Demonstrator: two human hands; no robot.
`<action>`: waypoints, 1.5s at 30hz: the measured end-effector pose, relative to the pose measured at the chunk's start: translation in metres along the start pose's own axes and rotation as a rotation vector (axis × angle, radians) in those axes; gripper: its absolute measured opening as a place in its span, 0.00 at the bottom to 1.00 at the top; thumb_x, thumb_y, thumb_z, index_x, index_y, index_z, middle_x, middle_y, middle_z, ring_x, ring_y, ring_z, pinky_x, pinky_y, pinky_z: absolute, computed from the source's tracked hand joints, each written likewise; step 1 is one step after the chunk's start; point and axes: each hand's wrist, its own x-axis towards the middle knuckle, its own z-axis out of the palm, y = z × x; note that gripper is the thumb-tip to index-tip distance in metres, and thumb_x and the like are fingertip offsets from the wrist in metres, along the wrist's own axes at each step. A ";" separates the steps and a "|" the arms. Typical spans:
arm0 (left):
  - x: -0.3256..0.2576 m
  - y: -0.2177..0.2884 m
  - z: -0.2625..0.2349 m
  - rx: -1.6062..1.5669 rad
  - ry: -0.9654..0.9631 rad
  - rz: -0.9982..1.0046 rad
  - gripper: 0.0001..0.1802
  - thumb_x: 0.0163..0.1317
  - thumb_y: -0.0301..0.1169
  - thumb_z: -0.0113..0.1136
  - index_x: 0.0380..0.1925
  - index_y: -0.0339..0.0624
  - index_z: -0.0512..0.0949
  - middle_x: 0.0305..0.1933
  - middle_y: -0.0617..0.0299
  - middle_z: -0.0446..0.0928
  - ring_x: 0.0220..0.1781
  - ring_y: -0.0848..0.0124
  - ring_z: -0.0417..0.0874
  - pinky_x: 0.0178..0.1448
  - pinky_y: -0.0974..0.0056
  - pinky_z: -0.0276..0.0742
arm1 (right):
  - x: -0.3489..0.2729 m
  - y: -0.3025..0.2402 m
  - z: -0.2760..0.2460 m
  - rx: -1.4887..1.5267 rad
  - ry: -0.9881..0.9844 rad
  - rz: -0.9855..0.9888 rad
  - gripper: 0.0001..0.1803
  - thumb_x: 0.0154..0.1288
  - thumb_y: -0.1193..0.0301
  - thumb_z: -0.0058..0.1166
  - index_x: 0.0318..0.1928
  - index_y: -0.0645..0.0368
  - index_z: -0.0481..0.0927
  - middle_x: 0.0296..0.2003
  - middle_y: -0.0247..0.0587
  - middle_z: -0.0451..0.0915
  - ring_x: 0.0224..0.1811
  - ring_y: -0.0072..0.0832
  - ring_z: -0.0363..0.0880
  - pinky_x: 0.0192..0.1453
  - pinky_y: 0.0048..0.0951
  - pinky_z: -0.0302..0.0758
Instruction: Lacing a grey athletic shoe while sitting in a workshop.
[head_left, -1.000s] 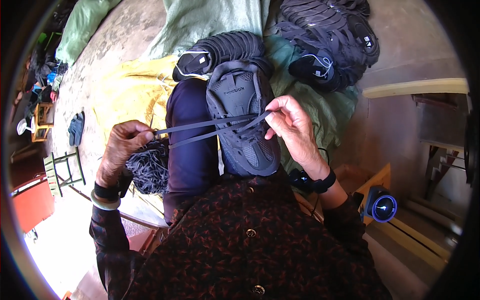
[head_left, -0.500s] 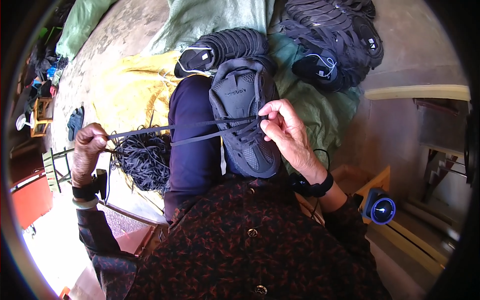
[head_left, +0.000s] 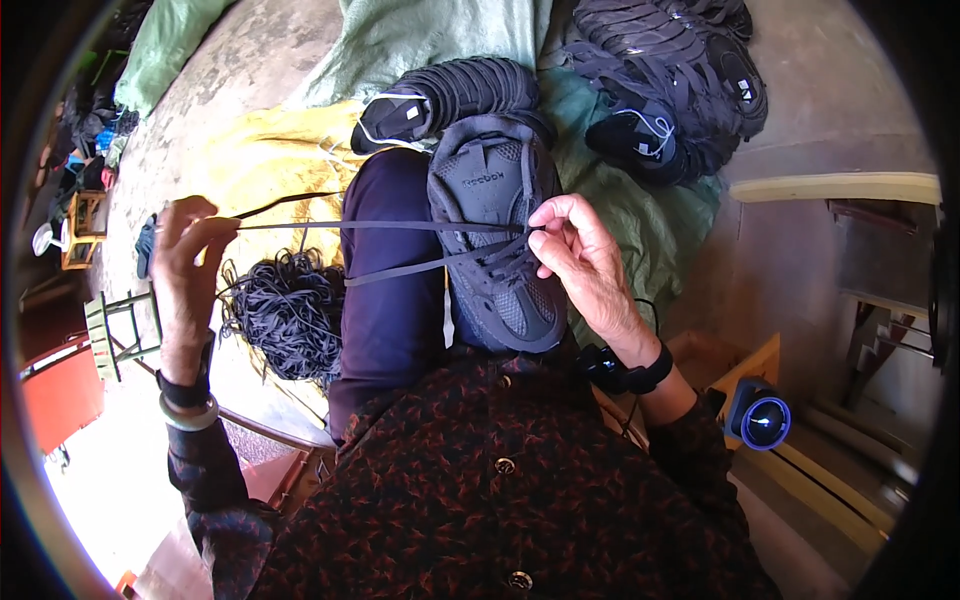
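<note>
A dark grey sneaker (head_left: 490,190) rests on my lap, its toe toward me and its collar away. Black laces cross the lower part of its tongue. Off to the left, my left hand (head_left: 193,245) pinches one flat black shoelace (head_left: 375,225), which runs taut across my knee to the shoe. Another strand (head_left: 405,268) stretches from the shoe over my thigh, lower down. At the right edge of the lacing, my right hand (head_left: 580,245) is closed, thumb and forefinger pinching the lace against the eyelets.
A tangled heap of black laces (head_left: 290,315) lies left of my knee on yellow sheeting (head_left: 250,165). Beyond the shoe is a row of nested dark shoes (head_left: 480,85); a bigger stack (head_left: 690,80) sits far right on green sheeting (head_left: 640,230). A round-lensed device (head_left: 765,422) stands at right.
My left hand has risen and turned, bringing the upper lace to a nearly level line. A loose black end now shows above it. The shoe and my right hand have shifted slightly right.
</note>
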 end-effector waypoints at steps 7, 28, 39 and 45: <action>0.003 0.036 0.052 -0.403 -0.222 -0.191 0.09 0.63 0.17 0.63 0.41 0.42 0.85 0.48 0.61 0.82 0.47 0.70 0.83 0.45 0.67 0.78 | 0.002 -0.008 -0.003 0.022 -0.047 0.007 0.08 0.74 0.73 0.58 0.50 0.57 0.77 0.38 0.28 0.74 0.34 0.10 0.72 0.38 0.20 0.79; 0.023 0.129 0.063 -0.222 -0.083 0.475 0.11 0.55 0.23 0.66 0.40 0.41 0.83 0.39 0.57 0.83 0.39 0.58 0.86 0.43 0.59 0.83 | 0.012 -0.019 0.000 -0.151 -0.045 -0.020 0.07 0.71 0.78 0.61 0.48 0.57 0.79 0.30 0.22 0.70 0.29 0.08 0.69 0.30 0.16 0.75; 0.017 0.111 0.062 -0.039 -0.174 0.081 0.09 0.63 0.25 0.65 0.44 0.44 0.82 0.44 0.57 0.83 0.42 0.55 0.87 0.45 0.55 0.84 | 0.015 -0.011 0.000 -0.284 -0.004 -0.083 0.09 0.69 0.78 0.64 0.45 0.56 0.79 0.27 0.20 0.69 0.27 0.07 0.66 0.29 0.15 0.73; 0.009 0.149 0.067 -0.445 -0.329 0.066 0.08 0.65 0.27 0.66 0.42 0.37 0.79 0.38 0.50 0.83 0.39 0.53 0.87 0.42 0.56 0.82 | 0.013 -0.026 0.000 -0.247 -0.015 -0.072 0.07 0.68 0.78 0.64 0.43 0.58 0.80 0.29 0.22 0.73 0.29 0.09 0.68 0.33 0.16 0.71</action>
